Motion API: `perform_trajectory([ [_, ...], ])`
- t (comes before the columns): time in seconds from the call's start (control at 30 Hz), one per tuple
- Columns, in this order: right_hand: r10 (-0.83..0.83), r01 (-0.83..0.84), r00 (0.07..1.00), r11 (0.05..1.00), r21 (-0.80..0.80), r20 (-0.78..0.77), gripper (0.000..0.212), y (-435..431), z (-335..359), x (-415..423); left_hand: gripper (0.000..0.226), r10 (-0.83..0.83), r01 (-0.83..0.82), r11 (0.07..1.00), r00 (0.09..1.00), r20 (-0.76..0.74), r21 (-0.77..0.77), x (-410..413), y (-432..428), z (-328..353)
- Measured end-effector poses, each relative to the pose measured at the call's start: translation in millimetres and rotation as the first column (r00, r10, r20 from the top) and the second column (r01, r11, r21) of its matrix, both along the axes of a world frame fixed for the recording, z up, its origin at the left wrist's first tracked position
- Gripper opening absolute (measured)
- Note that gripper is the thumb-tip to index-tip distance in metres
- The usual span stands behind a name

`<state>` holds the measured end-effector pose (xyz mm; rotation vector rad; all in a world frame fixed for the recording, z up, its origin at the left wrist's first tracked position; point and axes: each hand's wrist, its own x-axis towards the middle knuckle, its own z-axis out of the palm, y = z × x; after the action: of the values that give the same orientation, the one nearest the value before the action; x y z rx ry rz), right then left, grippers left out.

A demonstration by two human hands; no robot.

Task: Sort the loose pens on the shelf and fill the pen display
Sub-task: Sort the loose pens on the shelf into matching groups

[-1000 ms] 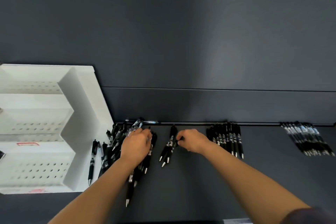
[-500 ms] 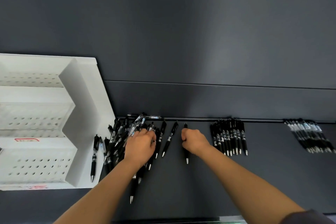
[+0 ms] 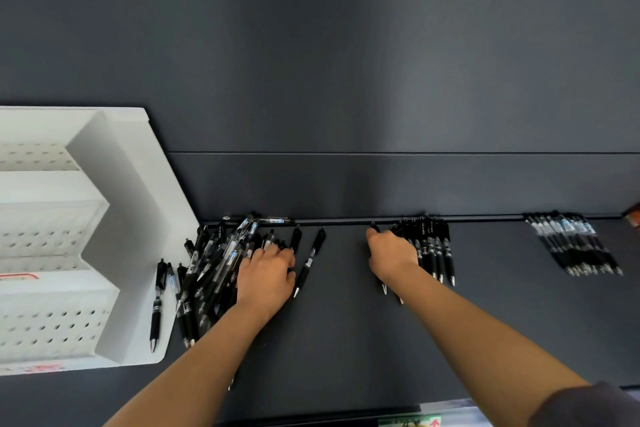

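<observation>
A: Where the pens lie, what is noted?
B: Heap of loose black plastic pens [image 3: 214, 267] on the dark grey shelf [image 3: 346, 340], under the left grip [image 3: 266, 274], closure unclear; right grip [image 3: 391, 256] curls round one slim black pen [image 3: 383, 285].

Bare shelf [image 3: 346, 305] between pen pile [image 3: 214, 263] and pen row [image 3: 433, 246]; display [image 3: 138, 218] walls left.

Dark grey wall panel [image 3: 346, 45] behind, orange object [image 3: 633, 218] far right, green label [image 3: 410, 422] at bottom.

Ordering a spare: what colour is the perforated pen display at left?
The perforated pen display is plain white; the head view shows it best.
</observation>
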<state>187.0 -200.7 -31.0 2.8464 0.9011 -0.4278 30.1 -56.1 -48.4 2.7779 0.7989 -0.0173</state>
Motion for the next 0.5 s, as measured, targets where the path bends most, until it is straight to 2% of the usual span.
perform_trajectory([
  [0.2,-0.002,0.002,1.000,1.000,0.022,-0.001,0.043,-3.6,0.4,2.2,0.024,0.013,-0.013,1.000,1.000,0.003,-0.003,-1.0,-3.0,1.5],
  [0.4,0.120,-0.101,0.989,0.974,0.202,-0.085,0.026,25.0,3.7,-18.0,0.021,0.084,-0.084,0.996,0.996,0.015,0.006,-14.5,8.9,5.4],
  [0.5,0.129,-0.093,0.983,0.963,0.251,-0.129,0.021,40.1,1.8,-32.2,0.021,0.108,-0.108,0.994,0.994,0.031,0.002,-21.8,14.0,8.3],
])
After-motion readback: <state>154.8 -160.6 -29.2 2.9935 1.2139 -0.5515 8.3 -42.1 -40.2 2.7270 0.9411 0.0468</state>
